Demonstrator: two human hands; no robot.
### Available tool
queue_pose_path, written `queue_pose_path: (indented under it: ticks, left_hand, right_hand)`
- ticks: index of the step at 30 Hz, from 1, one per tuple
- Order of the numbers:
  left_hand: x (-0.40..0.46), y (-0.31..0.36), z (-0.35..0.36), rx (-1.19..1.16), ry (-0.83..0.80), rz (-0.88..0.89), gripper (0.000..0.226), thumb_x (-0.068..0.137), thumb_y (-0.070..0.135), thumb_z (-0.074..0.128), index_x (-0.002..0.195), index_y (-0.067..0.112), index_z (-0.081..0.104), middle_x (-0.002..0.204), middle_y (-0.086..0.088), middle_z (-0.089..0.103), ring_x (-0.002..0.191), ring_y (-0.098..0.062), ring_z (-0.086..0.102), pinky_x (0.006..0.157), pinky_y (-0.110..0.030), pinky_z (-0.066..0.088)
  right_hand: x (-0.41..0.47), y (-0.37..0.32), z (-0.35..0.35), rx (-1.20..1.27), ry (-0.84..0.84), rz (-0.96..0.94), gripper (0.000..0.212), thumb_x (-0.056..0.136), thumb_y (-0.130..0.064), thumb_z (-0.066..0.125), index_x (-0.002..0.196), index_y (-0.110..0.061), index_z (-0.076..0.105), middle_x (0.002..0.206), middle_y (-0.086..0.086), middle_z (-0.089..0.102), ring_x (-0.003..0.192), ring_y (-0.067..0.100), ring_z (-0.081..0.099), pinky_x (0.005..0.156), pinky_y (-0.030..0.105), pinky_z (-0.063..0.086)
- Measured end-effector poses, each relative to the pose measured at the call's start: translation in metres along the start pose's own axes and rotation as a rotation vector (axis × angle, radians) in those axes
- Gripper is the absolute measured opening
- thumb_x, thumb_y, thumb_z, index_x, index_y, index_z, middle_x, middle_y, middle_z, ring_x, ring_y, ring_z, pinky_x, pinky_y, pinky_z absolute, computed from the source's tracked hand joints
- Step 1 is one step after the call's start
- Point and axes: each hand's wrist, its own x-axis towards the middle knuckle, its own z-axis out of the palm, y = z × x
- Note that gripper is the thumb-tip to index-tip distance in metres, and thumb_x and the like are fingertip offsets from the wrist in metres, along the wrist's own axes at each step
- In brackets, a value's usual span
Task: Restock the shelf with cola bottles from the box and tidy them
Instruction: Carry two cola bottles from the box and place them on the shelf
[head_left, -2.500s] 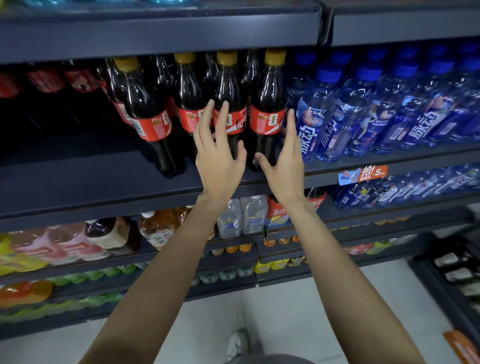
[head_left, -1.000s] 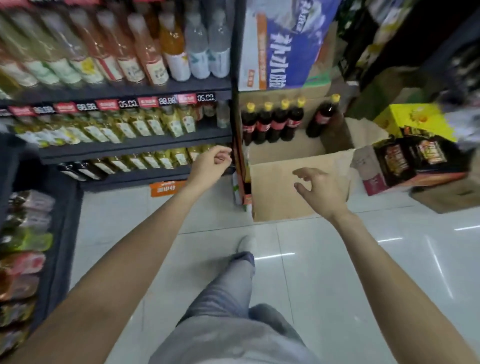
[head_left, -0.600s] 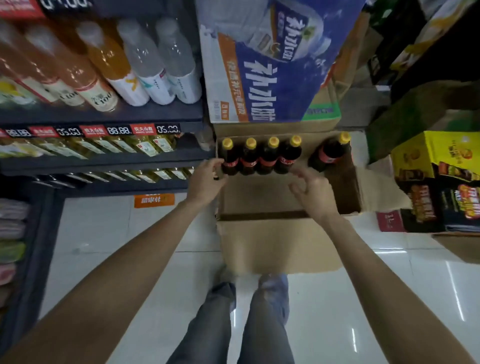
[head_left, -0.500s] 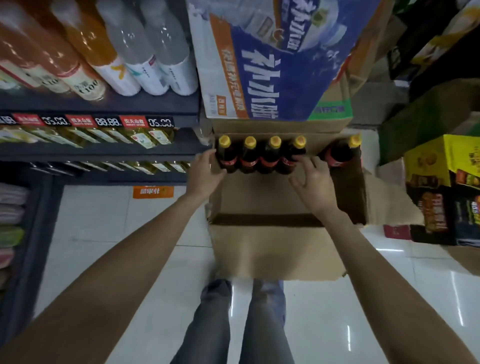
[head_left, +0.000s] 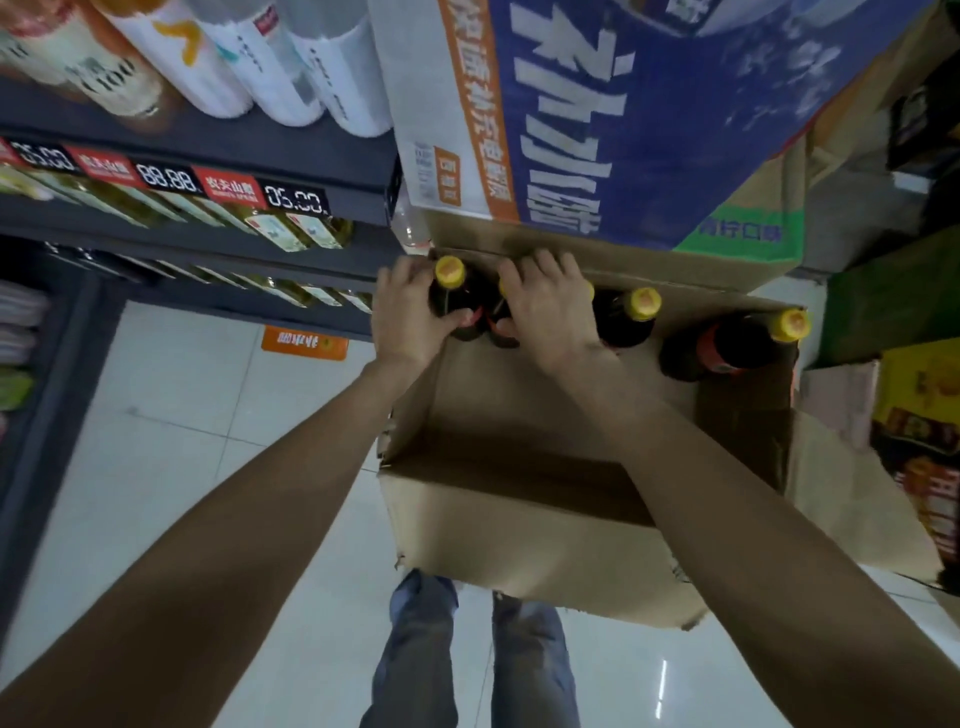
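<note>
- Step in hand: pick-up from the box (head_left: 519, 545), which stands open on the floor below the shelf (head_left: 208, 135).
- Left hand (head_left: 410, 317): fingers curled round the leftmost cola bottle (head_left: 454, 296) at its shoulder, thumb across the red label; grip closed on it.
- Right hand (head_left: 550, 306): laid palm-down over the next bottles in the row, fingers bent over their tops. It appears to be gripping one, but the hand covers the contact, so I cannot tell.
- Stock left in box: a free bottle (head_left: 631, 317) just beside the right hand; a tilted bottle (head_left: 727, 343) apart at the far right. All stand along the far wall; the near part of the box is bare.
- Next move, by judgement: lift straight up clear of the box wall and the overhanging blue carton (head_left: 597, 114), then carry to the shelf.
- Hidden: bottles under the right hand, only a sliver of one yellow cap showing; their count is uncertain. The cola row to be restocked is out of view.
</note>
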Motion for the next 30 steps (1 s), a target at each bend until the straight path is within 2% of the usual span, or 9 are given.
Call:
queue_pose_path:
  ticks: [5, 7, 10, 16, 20, 22, 25, 26, 30]
  left_hand:
    - [-0.007, -0.005, 0.005, 0.131, 0.047, 0.084, 0.07, 0.066, 0.047, 0.08, 0.121, 0.011, 0.057, 0.123, -0.008, 0.055, 0.11, -0.031, 0.045, 0.083, -0.035, 0.032]
    - [-0.017, -0.005, 0.006, 0.134, 0.046, 0.125, 0.067, 0.068, 0.046, 0.079, 0.122, 0.015, 0.055, 0.126, -0.005, 0.056, 0.118, -0.027, 0.043, 0.088, -0.034, 0.028]
    - [-0.032, -0.01, 0.009, 0.101, 0.042, 0.142, 0.071, 0.068, 0.038, 0.081, 0.128, 0.016, 0.051, 0.132, -0.005, 0.053, 0.133, -0.023, 0.034, 0.104, -0.039, 0.019]
    - [-0.034, -0.013, 0.004, 0.13, 0.069, 0.178, 0.062, 0.067, 0.042, 0.08, 0.117, 0.013, 0.057, 0.131, -0.011, 0.056, 0.136, -0.022, 0.038, 0.113, -0.042, -0.011]
    - [-0.058, -0.004, -0.024, -0.128, 0.083, 0.15, 0.063, 0.075, 0.059, 0.063, 0.119, 0.015, 0.054, 0.135, -0.007, 0.054, 0.138, -0.016, 0.032, 0.117, -0.045, 0.002]
    - [-0.079, 0.01, -0.054, -0.328, 0.083, 0.087, 0.063, 0.077, 0.049, 0.072, 0.123, 0.012, 0.051, 0.13, -0.005, 0.056, 0.132, -0.01, 0.033, 0.116, -0.039, 0.015]
    - [-0.119, 0.029, -0.11, -0.628, 0.045, -0.052, 0.066, 0.074, 0.039, 0.078, 0.126, 0.016, 0.045, 0.118, 0.008, 0.055, 0.113, -0.002, 0.048, 0.1, -0.023, 0.041]
    - [-0.134, 0.033, -0.129, -0.705, 0.061, -0.069, 0.065, 0.073, 0.043, 0.077, 0.124, 0.021, 0.044, 0.116, 0.013, 0.056, 0.11, -0.001, 0.052, 0.096, -0.019, 0.043]
    - [-0.191, 0.043, -0.2, -0.908, 0.229, -0.14, 0.051, 0.07, 0.041, 0.069, 0.114, 0.037, 0.044, 0.107, 0.035, 0.059, 0.104, 0.009, 0.056, 0.086, -0.011, 0.046]
  right_hand:
    - [0.002, 0.001, 0.002, 0.034, 0.015, 0.026, 0.041, 0.084, -0.029, 0.066, 0.117, -0.009, 0.051, 0.104, 0.01, 0.067, 0.099, 0.028, 0.062, 0.093, 0.035, 0.039]
    - [-0.002, 0.0, 0.003, -0.005, 0.034, 0.027, 0.049, 0.076, -0.031, 0.074, 0.115, -0.01, 0.053, 0.1, 0.009, 0.069, 0.096, 0.028, 0.064, 0.088, 0.035, 0.042]
    - [-0.003, -0.002, 0.007, 0.005, -0.055, 0.0, 0.071, 0.075, -0.035, 0.075, 0.131, -0.009, 0.038, 0.111, 0.013, 0.065, 0.109, 0.03, 0.058, 0.097, 0.038, 0.035]
    - [-0.015, -0.001, -0.005, 0.017, 0.019, -0.058, 0.059, 0.079, -0.035, 0.072, 0.126, -0.012, 0.043, 0.101, 0.009, 0.069, 0.105, 0.028, 0.06, 0.101, 0.039, 0.029]
    - [-0.051, -0.001, -0.041, 0.312, 0.219, 0.055, 0.047, 0.065, -0.028, 0.083, 0.103, -0.017, 0.056, 0.088, 0.002, 0.069, 0.09, 0.025, 0.063, 0.088, 0.037, 0.03]
    - [-0.07, 0.0, -0.073, 0.576, 0.265, 0.139, 0.045, 0.065, -0.027, 0.083, 0.102, -0.018, 0.059, 0.09, -0.003, 0.069, 0.087, 0.017, 0.063, 0.084, 0.035, 0.038]
    - [-0.095, -0.004, -0.123, 0.992, 0.268, 0.263, 0.043, 0.069, -0.026, 0.082, 0.108, -0.02, 0.064, 0.095, -0.016, 0.064, 0.086, -0.007, 0.056, 0.082, 0.01, 0.042]
    - [-0.102, -0.008, -0.139, 1.106, 0.242, 0.29, 0.042, 0.071, -0.026, 0.081, 0.109, -0.021, 0.064, 0.098, -0.018, 0.063, 0.09, -0.009, 0.056, 0.084, 0.009, 0.042]
    - [-0.125, -0.04, -0.203, 1.377, 0.216, 0.148, 0.025, 0.079, -0.01, 0.074, 0.1, -0.014, 0.063, 0.096, -0.006, 0.049, 0.094, -0.009, 0.051, 0.086, 0.01, 0.041]
